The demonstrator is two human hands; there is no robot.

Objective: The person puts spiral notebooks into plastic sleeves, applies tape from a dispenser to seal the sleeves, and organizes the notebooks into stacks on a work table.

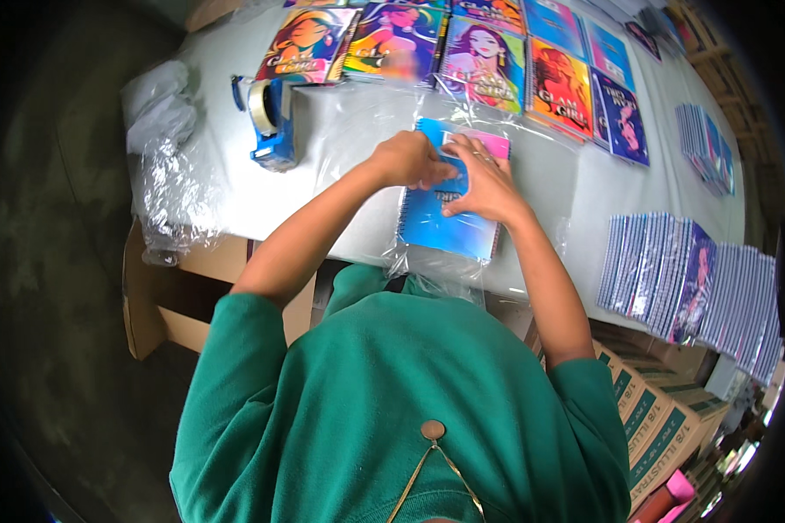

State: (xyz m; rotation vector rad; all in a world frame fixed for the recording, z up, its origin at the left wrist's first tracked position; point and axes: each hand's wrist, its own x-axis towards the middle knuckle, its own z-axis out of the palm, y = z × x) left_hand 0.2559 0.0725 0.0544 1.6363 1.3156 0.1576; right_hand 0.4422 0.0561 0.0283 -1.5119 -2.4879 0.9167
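A blue and pink spiral notebook lies on the table in front of me, on clear plastic film that shows around its edges. My left hand is over its upper left part, fingers curled and pressed together; whatever they may pinch is too small to make out. Across from it, my right hand rests on the cover with thumb and fingers spread. The fingertips of both hands come close together over the middle of the cover.
A blue tape dispenser stands left of the notebook, beside crumpled plastic. Colourful notebooks lie in rows at the far side. Stacked notebooks line the right edge. An open cardboard box and several cartons sit below the table.
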